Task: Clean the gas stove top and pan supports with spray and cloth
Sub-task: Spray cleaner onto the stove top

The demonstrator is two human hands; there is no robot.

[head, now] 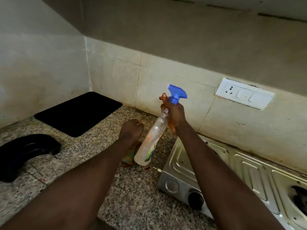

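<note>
Gripping the neck of a clear plastic spray bottle (150, 138), the right hand (174, 113) is holding it tilted above the desk (93, 146), blue trigger head up, base swinging low toward the left. Left hand (132, 130) is clenching into a fist just beside the bottle's middle; a bunched yellow-green cloth (130, 156) is showing beneath that wrist, on the desk, but whether the fist is grasping it cannot be told.

Stove (232, 171) is sitting at the right, its left edge just beside the bottle's base. Steel top is looking ribbed and shiny; a black knob (196, 200) is facing front. A burner opening is partly showing at the far right edge.

Desk is speckled granite, grainy, running open between the stove and a black rounded item (25, 153) at the left. A flat black rectangular mat (78, 113) with rounded corners is lying in the back corner, well apart from the hands. Tiled wall is closing off the back and is carrying a white socket plate (244, 93) above the stove.
</note>
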